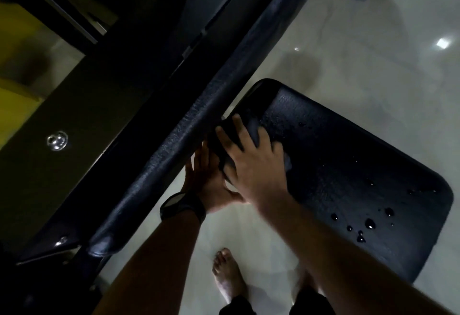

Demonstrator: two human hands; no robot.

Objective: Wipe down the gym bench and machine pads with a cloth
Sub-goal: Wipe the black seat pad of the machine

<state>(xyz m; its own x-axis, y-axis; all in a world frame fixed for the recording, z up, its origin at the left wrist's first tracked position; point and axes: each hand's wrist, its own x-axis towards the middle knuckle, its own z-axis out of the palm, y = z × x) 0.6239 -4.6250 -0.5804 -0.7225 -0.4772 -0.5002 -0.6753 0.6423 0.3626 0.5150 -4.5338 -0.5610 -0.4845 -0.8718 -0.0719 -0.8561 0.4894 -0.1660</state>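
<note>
1. The right hand [251, 163] lies flat with its fingers spread wide. It presses a dark cloth [255, 126] down on the black seat pad [348, 165].
2. The cloth sits at the corner of the seat pad that is closest to the long back pad [199, 120]. Part of it is hidden under the hand.
3. The left hand [209, 180] is just beside the right one, at the seat pad's edge, in the gap between the two pads. Its fingers look straight and not curled. It is too dark to tell if it touches the cloth. There is a watch [181, 205] on that wrist.
4. Water drops [368, 224] sit on the seat pad near its far corner, well apart from the cloth. So that part does not look wiped yet.
5. The spot right by the cloth looks a bit wet and smeared. I think the wiping of the seat has only just begun.
6. What is left, I think: the rest of the seat pad, the drops, and then the long back pad. I cannot tell if the back pad is clean.
7. A bare foot [226, 272] stands on the shiny floor [348, 53] under the arms.
</note>
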